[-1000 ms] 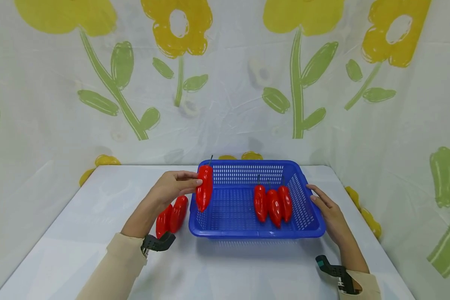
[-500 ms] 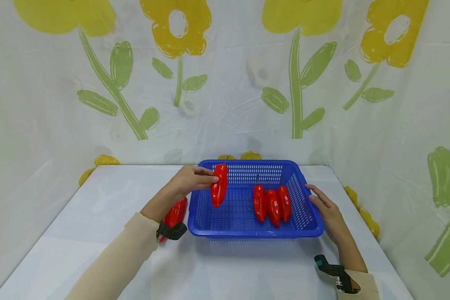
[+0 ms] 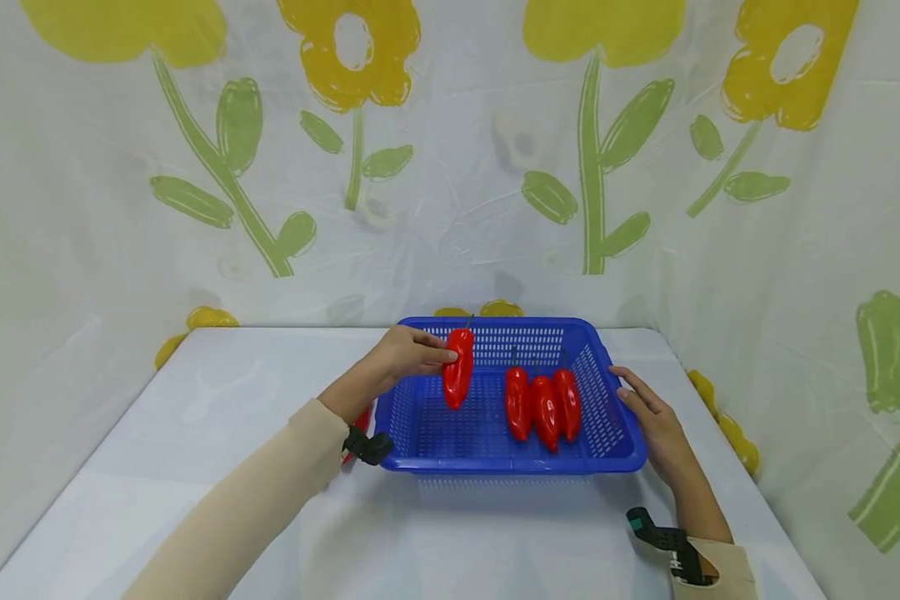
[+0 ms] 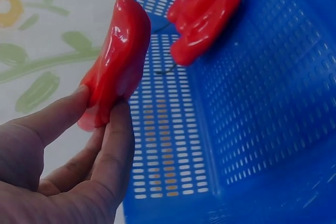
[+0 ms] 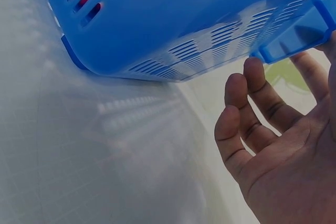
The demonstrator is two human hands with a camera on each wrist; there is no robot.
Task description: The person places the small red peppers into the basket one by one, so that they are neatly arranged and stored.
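Note:
My left hand (image 3: 412,352) pinches a red chili pepper (image 3: 457,368) between thumb and fingers, its dark stem pointing up. It hangs over the left half of a blue perforated plastic basket (image 3: 495,467). Inside, toward the right, several red chili peppers (image 3: 545,414) lie side by side. In the left wrist view the held pepper (image 4: 119,56) stands out beyond my fingertips, apart from the others. At the basket's right rim, my right hand (image 3: 656,425) holds the edge with thumb and index finger. In the right wrist view its other fingers (image 5: 236,90) curl loosely below the rim.
More red chili pepper (image 3: 362,423) shows on the white table (image 3: 217,417) left of the basket, mostly hidden by my left wrist. A curtain (image 3: 450,250) printed with flowers hangs behind the table and along its sides.
My left hand has carried the pepper to the right, from the basket's left rim to over its inside. The forearm now covers most of the table peppers. My right hand keeps its place.

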